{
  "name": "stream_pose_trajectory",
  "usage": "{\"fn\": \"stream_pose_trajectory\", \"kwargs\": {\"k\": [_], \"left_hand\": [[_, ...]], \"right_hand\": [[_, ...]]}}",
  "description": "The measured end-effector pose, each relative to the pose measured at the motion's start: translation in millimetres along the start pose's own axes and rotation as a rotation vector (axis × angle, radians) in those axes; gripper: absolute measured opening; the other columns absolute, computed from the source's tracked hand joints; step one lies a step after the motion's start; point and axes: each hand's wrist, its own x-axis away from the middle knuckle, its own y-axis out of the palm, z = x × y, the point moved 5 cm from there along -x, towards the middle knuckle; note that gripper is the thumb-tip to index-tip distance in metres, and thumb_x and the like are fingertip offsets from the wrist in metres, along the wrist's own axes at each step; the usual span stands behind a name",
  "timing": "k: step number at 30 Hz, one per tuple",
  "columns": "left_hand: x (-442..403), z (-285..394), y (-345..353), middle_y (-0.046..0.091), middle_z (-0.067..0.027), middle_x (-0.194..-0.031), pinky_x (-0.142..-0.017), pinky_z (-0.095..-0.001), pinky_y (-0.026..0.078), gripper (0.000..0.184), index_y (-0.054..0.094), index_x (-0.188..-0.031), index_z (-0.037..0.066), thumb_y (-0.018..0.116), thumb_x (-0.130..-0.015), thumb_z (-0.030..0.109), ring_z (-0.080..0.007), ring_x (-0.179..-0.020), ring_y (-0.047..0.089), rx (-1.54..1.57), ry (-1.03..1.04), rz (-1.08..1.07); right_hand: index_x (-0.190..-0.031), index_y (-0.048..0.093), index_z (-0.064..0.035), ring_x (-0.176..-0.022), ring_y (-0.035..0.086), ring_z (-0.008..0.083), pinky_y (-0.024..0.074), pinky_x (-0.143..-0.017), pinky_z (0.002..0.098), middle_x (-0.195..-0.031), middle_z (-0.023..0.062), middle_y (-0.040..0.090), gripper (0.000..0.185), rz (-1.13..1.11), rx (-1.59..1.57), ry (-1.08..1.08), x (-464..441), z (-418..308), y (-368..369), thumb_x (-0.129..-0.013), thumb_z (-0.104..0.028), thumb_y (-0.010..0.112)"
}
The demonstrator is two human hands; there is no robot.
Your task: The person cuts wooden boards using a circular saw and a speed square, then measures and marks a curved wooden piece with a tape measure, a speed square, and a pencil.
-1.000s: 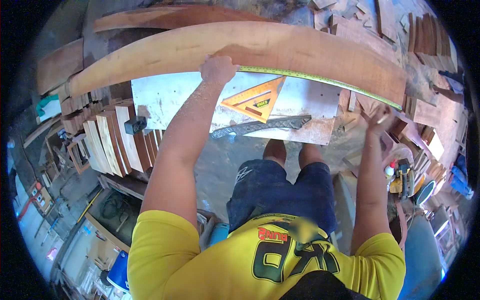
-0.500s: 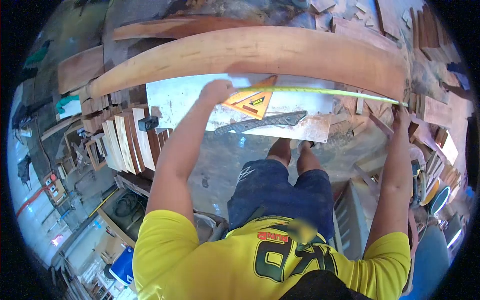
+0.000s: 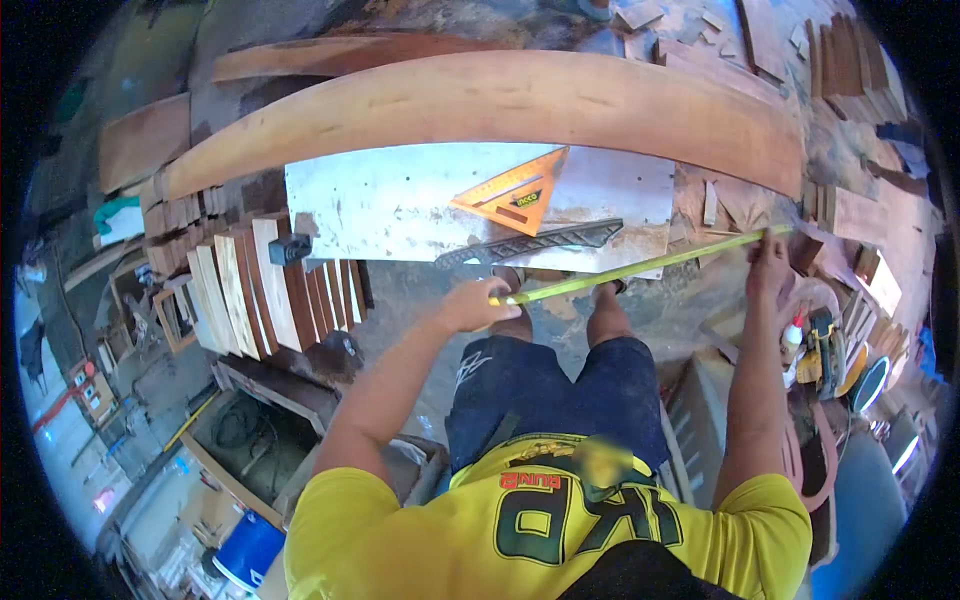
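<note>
A yellow tape measure (image 3: 640, 266) is stretched between my hands, above the floor and in front of my legs. My left hand (image 3: 474, 306) is closed on its left end. My right hand (image 3: 769, 264) grips the tape near its right end; the tape's case cannot be made out. Beyond the tape, an orange triangular square (image 3: 515, 196) lies on a white board (image 3: 370, 200). Near that board's front edge rests a long dark slotted piece (image 3: 540, 243). A long curved wooden plank (image 3: 480, 105) lies along the far side.
Upright wooden boards (image 3: 240, 290) and a small dark block (image 3: 290, 249) stand left of the white board. A glue bottle (image 3: 792, 335) and a yellow-black power tool (image 3: 825, 350) are at my right. Several wood offcuts and a stack of planks (image 3: 855, 70) lie at the far right.
Both hands have come back toward my body with the tape, my left hand more so. The tape has moved from along the plank's near edge to a slant over the floor.
</note>
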Motion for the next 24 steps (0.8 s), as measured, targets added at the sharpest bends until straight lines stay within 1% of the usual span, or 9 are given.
{"fn": "stream_pose_trajectory", "kwargs": {"k": [4, 7, 9, 11, 13, 17, 19, 22, 24], "left_hand": [[20, -22, -19, 0.062, -0.0192, -0.109, -0.086, -0.04, 0.047, 0.082, 0.049, -0.13, 0.008, 0.078, -0.064, 0.046, -0.0304, -0.096, 0.062, 0.12, 0.093, -0.091], [31, -66, -43, 0.063, -0.0196, -0.106, -0.088, -0.0399, 0.047, 0.082, 0.05, -0.128, 0.009, 0.081, -0.061, 0.045, -0.0306, -0.1, 0.061, 0.347, 0.098, -0.023], [41, -88, -70, 0.063, -0.0188, -0.103, -0.086, -0.039, 0.048, 0.083, 0.049, -0.128, 0.008, 0.082, -0.061, 0.043, -0.0285, -0.097, 0.062, 0.29, 0.078, 0.057], [46, -127, -99, 0.063, -0.02, -0.102, -0.084, -0.0389, 0.049, 0.08, 0.048, -0.127, 0.007, 0.081, -0.063, 0.043, -0.0291, -0.095, 0.063, 0.438, -0.181, 0.237], [36, -166, -122, 0.064, -0.0195, -0.101, -0.083, -0.0397, 0.049, 0.077, 0.049, -0.125, 0.007, 0.08, -0.064, 0.042, -0.0304, -0.094, 0.063, 0.309, -0.169, 0.347], [-6, -188, -157, 0.064, -0.0178, -0.096, -0.08, -0.0425, 0.05, 0.07, 0.051, -0.119, 0.006, 0.079, -0.065, 0.04, -0.0347, -0.089, 0.063, -0.074, -0.068, 0.589], [-24, -183, -160, 0.061, -0.0162, -0.11, -0.088, -0.0455, 0.047, 0.068, 0.051, -0.119, 0.008, 0.079, -0.065, 0.039, -0.0352, -0.103, 0.058, -0.108, -0.101, 0.55], [-41, -168, -152, 0.035, -0.0169, -0.142, -0.107, -0.0492, 0.027, 0.075, 0.045, -0.129, 0.011, 0.08, -0.067, 0.034, -0.0358, -0.13, 0.034, -0.353, 0.005, 0.724], [-52, -150, -138, 0.035, -0.0175, -0.142, -0.107, -0.0489, 0.026, 0.078, 0.044, -0.131, 0.011, 0.08, -0.066, 0.035, -0.0367, -0.13, 0.033, -0.355, 0.192, 0.737]], "right_hand": [[-0.078, 0.061, -0.0059, -0.053, 0.049, 0.0083, 0.0397, -0.048, 0.0236, -0.062, -0.0013, 0.053, 0.019, -0.321, 0.139, -0.069, 130, -15, 141, -0.091, -0.02, 0.063], [-0.078, 0.062, 0.0, -0.058, 0.047, 0.0081, 0.0393, -0.053, 0.0237, -0.066, 0.0008, 0.057, 0.021, -0.629, 0.198, -0.019, 207, 5, 256, -0.089, -0.018, 0.064], [-0.084, 0.061, 0.0012, -0.059, 0.052, 0.0099, 0.0433, -0.055, 0.0247, -0.066, 0.0026, 0.057, 0.019, -0.59, 0.283, -0.184, 235, 9, 305, -0.091, -0.017, 0.062], [-0.088, 0.06, 0.0018, -0.065, 0.055, 0.0109, 0.0466, -0.061, 0.0259, -0.071, 0.0037, 0.057, 0.022, -0.584, 0.118, -0.021, 245, 19, 330, -0.094, -0.019, 0.055], [-0.093, 0.059, 0.0024, -0.071, 0.058, 0.0119, 0.05, -0.067, 0.027, -0.075, 0.0047, 0.058, 0.025, -0.567, -0.066, 0.133, 248, 31, 350, -0.098, -0.021, 0.049], [-0.1, 0.059, 0.0021, -0.062, 0.057, 0.0139, 0.0509, -0.058, 0.0298, -0.072, 0.0035, 0.054, 0.029, -0.238, -0.071, 0.334, 223, 79, 326, -0.098, -0.024, 0.048], [-0.103, 0.06, 0.0022, -0.059, 0.056, 0.0143, 0.05, -0.055, 0.0311, -0.07, 0.0043, 0.055, 0.034, -0.203, 0.301, 0.291, 205, 102, 307, -0.093, -0.03, 0.054], [-0.095, 0.063, 0.0039, -0.061, 0.059, 0.0191, 0.0496, -0.058, 0.0343, -0.073, 0.0122, 0.063, 0.041, -0.282, 0.757, 0.048, 195, 101, 313, -0.085, -0.036, 0.062], [-0.086, 0.066, 0.0044, -0.064, 0.062, 0.0234, 0.0491, -0.06, 0.0373, -0.079, 0.0196, 0.066, 0.043, -0.434, 0.99, 0.045, 196, 90, 324, -0.082, -0.038, 0.067]]}}
